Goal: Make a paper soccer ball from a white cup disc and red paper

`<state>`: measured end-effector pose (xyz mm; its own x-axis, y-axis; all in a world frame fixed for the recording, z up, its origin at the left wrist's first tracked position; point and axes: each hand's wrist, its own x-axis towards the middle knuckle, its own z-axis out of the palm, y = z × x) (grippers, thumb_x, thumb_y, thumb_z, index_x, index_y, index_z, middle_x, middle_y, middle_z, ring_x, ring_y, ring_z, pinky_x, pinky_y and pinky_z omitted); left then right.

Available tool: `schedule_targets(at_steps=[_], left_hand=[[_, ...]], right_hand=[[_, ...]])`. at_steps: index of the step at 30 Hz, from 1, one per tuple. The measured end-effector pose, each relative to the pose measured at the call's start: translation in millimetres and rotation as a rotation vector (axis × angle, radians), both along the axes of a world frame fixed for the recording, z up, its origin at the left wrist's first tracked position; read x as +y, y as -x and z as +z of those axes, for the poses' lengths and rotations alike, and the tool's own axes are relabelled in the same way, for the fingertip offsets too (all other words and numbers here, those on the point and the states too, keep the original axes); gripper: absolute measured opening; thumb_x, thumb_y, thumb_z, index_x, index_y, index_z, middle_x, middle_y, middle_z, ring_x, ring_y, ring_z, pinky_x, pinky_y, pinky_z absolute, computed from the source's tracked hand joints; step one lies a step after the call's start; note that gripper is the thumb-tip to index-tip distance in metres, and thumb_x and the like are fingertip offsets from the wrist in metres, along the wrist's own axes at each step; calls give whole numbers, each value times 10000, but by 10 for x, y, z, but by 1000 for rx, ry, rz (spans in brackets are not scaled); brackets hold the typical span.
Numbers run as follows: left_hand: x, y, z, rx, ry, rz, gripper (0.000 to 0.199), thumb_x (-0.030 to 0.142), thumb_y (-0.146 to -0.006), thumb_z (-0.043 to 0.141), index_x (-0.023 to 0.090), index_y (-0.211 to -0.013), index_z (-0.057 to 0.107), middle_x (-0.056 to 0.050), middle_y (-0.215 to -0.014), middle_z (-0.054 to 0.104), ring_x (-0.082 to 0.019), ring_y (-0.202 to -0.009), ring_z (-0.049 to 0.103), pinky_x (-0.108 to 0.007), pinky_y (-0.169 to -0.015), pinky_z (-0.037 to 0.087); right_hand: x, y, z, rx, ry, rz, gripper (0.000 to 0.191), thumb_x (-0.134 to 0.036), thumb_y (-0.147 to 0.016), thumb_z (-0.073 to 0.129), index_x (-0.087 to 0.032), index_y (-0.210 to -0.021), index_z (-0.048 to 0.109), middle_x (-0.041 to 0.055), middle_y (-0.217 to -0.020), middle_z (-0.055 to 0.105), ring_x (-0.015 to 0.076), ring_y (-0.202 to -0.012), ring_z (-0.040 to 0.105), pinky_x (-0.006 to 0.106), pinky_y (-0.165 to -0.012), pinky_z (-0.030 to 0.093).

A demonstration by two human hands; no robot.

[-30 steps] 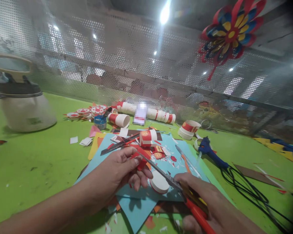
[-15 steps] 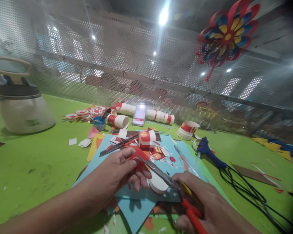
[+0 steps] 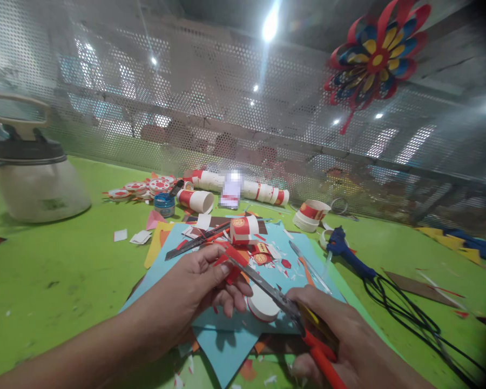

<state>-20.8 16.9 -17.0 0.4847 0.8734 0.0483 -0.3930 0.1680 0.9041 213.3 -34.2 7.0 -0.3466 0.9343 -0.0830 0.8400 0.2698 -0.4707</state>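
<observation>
My left hand (image 3: 210,281) pinches a small piece of red paper (image 3: 231,266) between thumb and fingers. In my right hand (image 3: 332,329) is a pair of scissors (image 3: 281,302) with red and yellow handles, its blades lying at the red paper. Below the hands, blue paper sheets (image 3: 222,351) are layered on the green table, strewn with red and white scraps. A round white disc (image 3: 263,303) sits under the blades. Just beyond my left hand stands a red and white paper cup piece (image 3: 243,229), beside another pair of scissors (image 3: 198,240).
A blue glue gun (image 3: 344,251) with a black cord lies at right. An orange craft knife (image 3: 308,270) rests on the blue paper. Further back are a blue jar (image 3: 164,205), cut paper cups (image 3: 195,201) and a mesh panel. A large jug (image 3: 36,178) stands at left.
Almost nothing differs. The scissors' handles have shifted very slightly in my right hand, while the left hand keeps its pinch on the red paper.
</observation>
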Motion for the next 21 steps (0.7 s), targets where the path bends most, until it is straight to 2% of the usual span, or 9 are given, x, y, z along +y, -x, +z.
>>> schedule_targets(at_steps=[5,11,17,21], left_hand=[[-6,2,-2,8,10,10,183,312,-846,653,140,-835,591,-74,-746,724,-103,-564,635,-175,-510,470],[-16,-5,19,5,10,4,147,283,-870,628,143,-847,590,-69,-746,723,-100,-574,642,-168,-512,477],[18,4,-45,-27,2,-26,135,269,-883,612,140,-846,597,-67,-753,726,-98,-577,653,-166,-514,484],[18,14,-56,-14,-5,-33,129,266,-895,590,145,-849,593,-57,-742,721,-99,-568,648,-174,-510,485]], right_hand=[[10,-9,-17,-14,-21,5,385,-527,-773,634,-261,-1044,576,35,-941,634,210,-786,591,305,-678,466],[-1,-3,-17,-12,-61,21,380,-556,-797,601,-257,-1031,602,43,-934,650,209,-768,602,300,-650,475],[6,-14,-48,-17,-124,21,289,-442,-788,652,-264,-1012,611,21,-880,649,196,-743,604,287,-639,489],[3,-33,-74,-33,-164,33,301,-448,-807,638,-264,-1044,608,26,-883,647,197,-751,606,300,-669,503]])
